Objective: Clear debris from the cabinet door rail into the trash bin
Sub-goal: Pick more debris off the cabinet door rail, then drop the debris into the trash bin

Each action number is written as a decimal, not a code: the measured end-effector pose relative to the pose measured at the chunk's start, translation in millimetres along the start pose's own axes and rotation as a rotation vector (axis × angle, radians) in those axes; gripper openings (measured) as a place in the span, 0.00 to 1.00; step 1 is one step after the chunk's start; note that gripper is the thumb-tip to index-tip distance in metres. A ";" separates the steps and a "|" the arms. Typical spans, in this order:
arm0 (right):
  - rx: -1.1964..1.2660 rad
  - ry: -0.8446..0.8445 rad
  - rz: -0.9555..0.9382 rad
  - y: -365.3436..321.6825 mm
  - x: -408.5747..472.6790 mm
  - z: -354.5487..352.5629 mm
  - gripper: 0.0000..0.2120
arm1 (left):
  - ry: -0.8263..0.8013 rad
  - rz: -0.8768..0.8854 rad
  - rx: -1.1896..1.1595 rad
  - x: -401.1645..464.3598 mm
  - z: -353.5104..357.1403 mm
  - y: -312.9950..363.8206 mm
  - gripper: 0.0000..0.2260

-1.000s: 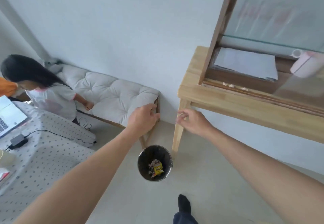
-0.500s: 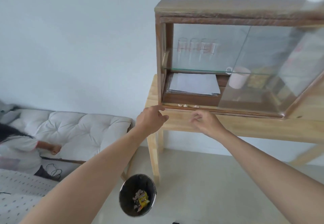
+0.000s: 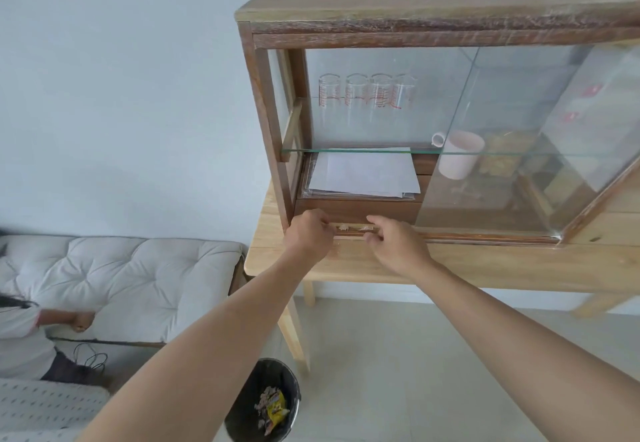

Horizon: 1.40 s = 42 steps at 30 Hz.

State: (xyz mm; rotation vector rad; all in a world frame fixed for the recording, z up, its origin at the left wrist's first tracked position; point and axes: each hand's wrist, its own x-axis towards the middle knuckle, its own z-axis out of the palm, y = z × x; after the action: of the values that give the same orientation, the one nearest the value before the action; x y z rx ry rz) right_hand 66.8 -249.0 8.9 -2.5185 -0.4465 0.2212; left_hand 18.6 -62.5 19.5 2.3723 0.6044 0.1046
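Both hands reach to the near left end of the cabinet [image 3: 433, 19] on the bench [image 3: 485, 265]: the left hand [image 3: 309, 234] has its fingers curled shut at the rail [image 3: 467, 235], and whether it pinches anything cannot be told, while the right hand [image 3: 398, 242] is loosely open, fingertips on the rail. Pale debris [image 3: 349, 227] lies in the rail between them. The bin [image 3: 265, 403] stands on the floor, near and below, holding scraps.
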 end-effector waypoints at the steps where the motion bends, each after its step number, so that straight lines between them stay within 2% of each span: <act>1: -0.029 0.006 -0.018 0.7 0.5 2.6 0.22 | 0.015 -0.004 -0.008 2.7 2.3 0.0 0.06; 4: -0.100 0.079 -0.064 3.3 -0.5 8.1 0.18 | 0.023 0.008 0.001 9.1 4.8 -2.1 0.03; 9: -0.058 0.192 -0.068 9.0 -0.2 9.6 0.09 | 0.043 0.038 0.026 17.1 5.5 -0.2 0.04; 16: -0.019 0.193 -0.059 10.1 2.0 8.1 0.04 | -0.016 0.168 0.027 15.3 16.6 8.9 0.02; 19: 0.041 0.183 -0.052 12.6 -0.8 7.5 0.04 | -0.010 0.199 0.042 13.6 19.4 11.2 0.05; 25: 0.232 0.135 -0.021 18.0 -9.0 3.6 0.03 | -0.059 0.201 0.156 14.2 14.6 18.1 0.06; 30: 0.368 0.088 -0.015 16.8 -21.6 1.3 0.03 | -0.002 0.139 0.018 4.0 4.1 4.0 0.06; 42: 0.378 -0.198 -0.069 -51.2 -69.0 60.0 0.02 | 0.049 0.024 -0.101 -67.9 -46.2 -112.3 0.04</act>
State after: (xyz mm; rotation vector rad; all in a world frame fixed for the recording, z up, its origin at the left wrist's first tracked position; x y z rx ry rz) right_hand -26.1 -203.3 -7.8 -2.1162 -0.5149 0.4843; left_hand -96.9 9.0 -10.7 2.2852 0.5802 0.1999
